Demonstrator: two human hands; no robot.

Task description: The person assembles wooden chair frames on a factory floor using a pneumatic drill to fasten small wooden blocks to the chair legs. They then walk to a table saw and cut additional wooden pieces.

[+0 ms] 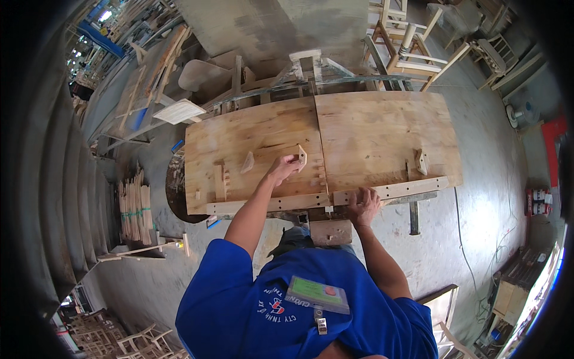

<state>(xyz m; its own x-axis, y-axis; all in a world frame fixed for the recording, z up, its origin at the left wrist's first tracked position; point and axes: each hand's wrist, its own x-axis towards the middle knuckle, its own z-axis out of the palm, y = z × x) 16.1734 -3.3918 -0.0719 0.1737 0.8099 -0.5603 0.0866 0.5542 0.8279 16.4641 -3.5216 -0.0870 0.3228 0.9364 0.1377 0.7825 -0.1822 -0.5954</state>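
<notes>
My left hand (283, 170) is closed around a small angled wooden block (302, 157) with a dark hole, held over the plywood bench top (382, 134). My right hand (364, 207) has its bent fingers over the near end of a long wooden strip (412, 188) with holes, lying along the front edge. A second strip (269, 203) lies along the left front edge. Another small block (247, 162) rests left of my left hand, and a block with holes (422, 161) sits at the right. A short wooden piece with pegs (221, 182) lies at the left.
Chair frames (412, 57) stand behind the bench at the right. A bundle of wooden sticks (135, 203) leans at the left. Wooden framework (305, 72) runs along the far side. A fan (521, 113) and a dark cable (460, 233) are on the right.
</notes>
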